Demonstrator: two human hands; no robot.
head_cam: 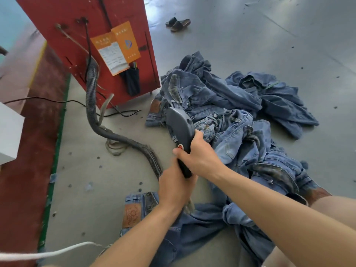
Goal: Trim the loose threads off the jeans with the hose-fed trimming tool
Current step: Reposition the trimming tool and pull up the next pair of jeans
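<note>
Grey tool: right hand (200, 157) gripped the handle of the trimming tool (180, 126), fingers curled round it and thumb lying by its red button (180, 146).
Left hand: the left hand (174, 186) closed round the tool's lower end, where the corrugated hose (92, 105) joined; its fingertips faced away from the camera.
Tool position: head raised, pointing toward the pile and apparently clear of the cloth.
Jeans: a heap of blue jeans (221, 105) lay on the grey floor (269, 35) just past the tool, one pair (173, 234) spread under the forearms with its brown leather patch (132, 215) showing.
Hose source: the hose ran back across the floor to a red cabinet (107, 35).
Step in hand: the tool seemed to be readied, probably before cutting began.
Next move: likely lowering the head to a seam while one hand freed itself to flatten the denim.
Hard to make out: the cutting face was turned away; no loose threads could be picked out; the pair being worked on could not be told.
Background: a pair of sandals (178, 24) lay far off.
</note>
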